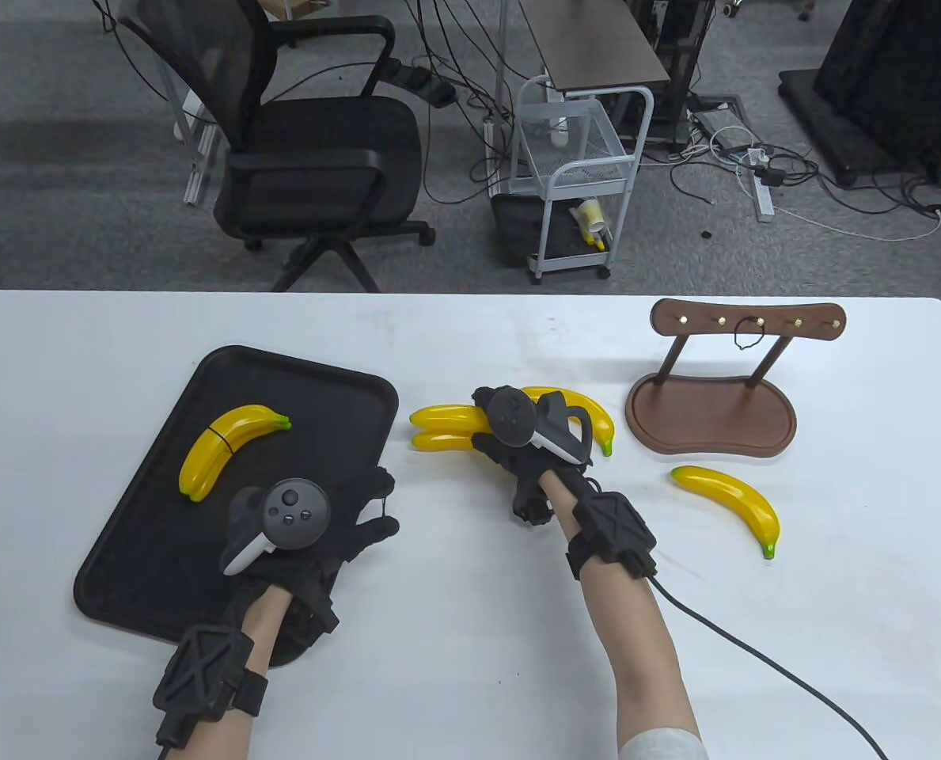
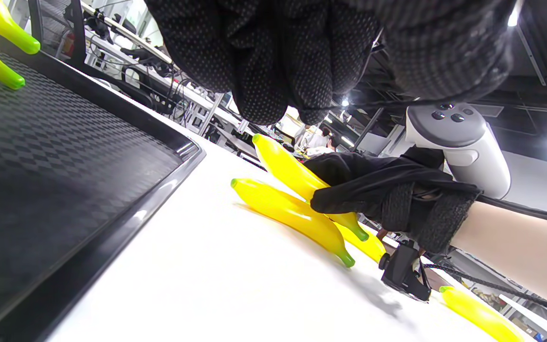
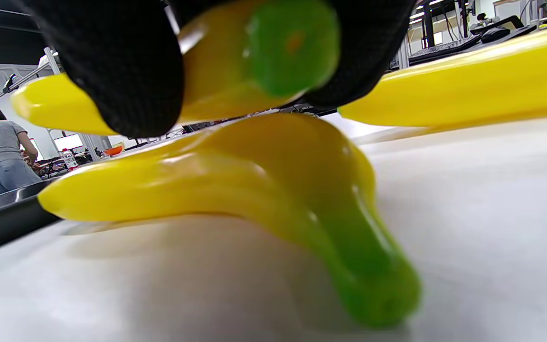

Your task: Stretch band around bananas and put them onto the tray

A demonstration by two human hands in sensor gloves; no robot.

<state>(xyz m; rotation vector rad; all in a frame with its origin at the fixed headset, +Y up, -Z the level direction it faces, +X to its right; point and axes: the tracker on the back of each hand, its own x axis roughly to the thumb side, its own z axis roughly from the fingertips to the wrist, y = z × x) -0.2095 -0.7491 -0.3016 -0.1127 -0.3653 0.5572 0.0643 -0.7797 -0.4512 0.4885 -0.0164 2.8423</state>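
Two yellow bananas [image 1: 438,427] lie side by side just right of the black tray [image 1: 146,538]. My right hand [image 1: 490,423] covers their stem ends. In the right wrist view its fingers [image 3: 126,71] curl round the upper banana [image 3: 235,61], which sits slightly above the lower one [image 3: 254,190]. My left hand [image 1: 379,503] hovers over the tray's right edge, with a thin black band [image 1: 381,500] held between forefinger and thumb. A pair of bananas with a band round it [image 1: 229,451] lies on the tray.
A third banana [image 1: 589,408] lies just behind the right hand. A single one [image 1: 731,499] lies further right. The wooden hook rack [image 1: 711,412] stands at the back right with a band [image 1: 747,342] hanging from a hook. The right wrist's cable trails toward the front edge.
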